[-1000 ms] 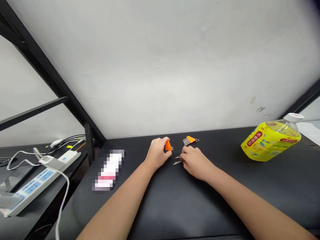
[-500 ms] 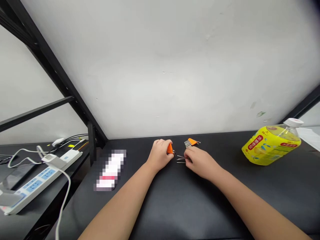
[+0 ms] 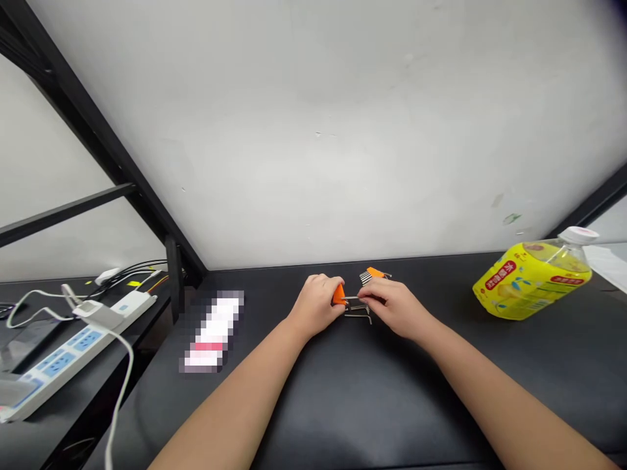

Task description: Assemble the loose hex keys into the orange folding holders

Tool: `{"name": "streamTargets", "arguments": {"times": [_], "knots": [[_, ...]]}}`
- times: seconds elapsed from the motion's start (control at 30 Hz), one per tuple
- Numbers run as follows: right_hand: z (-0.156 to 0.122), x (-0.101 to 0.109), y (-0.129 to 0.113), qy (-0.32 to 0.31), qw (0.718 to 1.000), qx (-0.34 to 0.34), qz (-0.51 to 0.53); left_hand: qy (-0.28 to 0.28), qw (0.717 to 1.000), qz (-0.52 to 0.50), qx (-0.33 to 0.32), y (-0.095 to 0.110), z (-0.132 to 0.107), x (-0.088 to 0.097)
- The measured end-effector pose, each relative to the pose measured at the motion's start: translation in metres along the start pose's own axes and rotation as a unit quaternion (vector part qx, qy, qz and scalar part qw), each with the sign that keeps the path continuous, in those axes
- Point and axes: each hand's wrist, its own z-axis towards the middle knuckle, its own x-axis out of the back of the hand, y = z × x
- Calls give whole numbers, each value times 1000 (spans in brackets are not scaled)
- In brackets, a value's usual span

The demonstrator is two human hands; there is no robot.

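Observation:
My left hand [image 3: 317, 304] is closed around an orange hex key holder [image 3: 339, 295], most of it hidden by the fingers. Between thumb and fingertips, my right hand [image 3: 394, 304] pinches a thin metal hex key [image 3: 351, 298], whose far end meets the orange holder; whether it sits inside a hole I cannot tell. Just below the two hands, a few loose L-shaped hex keys [image 3: 360, 316] lie on the black surface. Behind my right hand lies a second orange holder [image 3: 375, 271] with several metal keys in it.
A yellow-labelled drink bottle [image 3: 531, 277] leans at the right. Left of my hands lies a blurred-out phone-like object [image 3: 213, 333]. Further left are a white power strip [image 3: 81, 349] and its cables. A white wall [image 3: 313, 163] rises behind the black tabletop [image 3: 343, 405].
My right hand has lifted a hex key from the loose ones and brought it to the orange holder in my left hand. The left hand keeps its grip. The view has shifted slightly.

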Motion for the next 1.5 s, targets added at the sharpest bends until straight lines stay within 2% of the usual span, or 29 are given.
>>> {"name": "streamTargets", "arguments": {"times": [0.2,0.53,0.77,1.07,1.23,1.33,1.5], "knots": [[-1,1,-3,21,1000,-2,-8,17,1000,-3,-11,2,0,0],[-3,-2,3,51,998,30,-14,-10,1000,5,13,3,0,2],[-4,2,-3,70,997,42,-14,-15,1000,1,16,3,0,2],[-4,-3,2,27,998,54,-20,-20,1000,4,11,3,0,1],[-2,-9,-5,1,998,59,-12,-21,1000,-2,-5,8,0,-1],[0,-14,-9,-7,999,39,23,-26,1000,-8,-9,11,1,0],[2,-19,-4,16,999,-2,42,-27,1000,-9,12,11,1,3]]}}
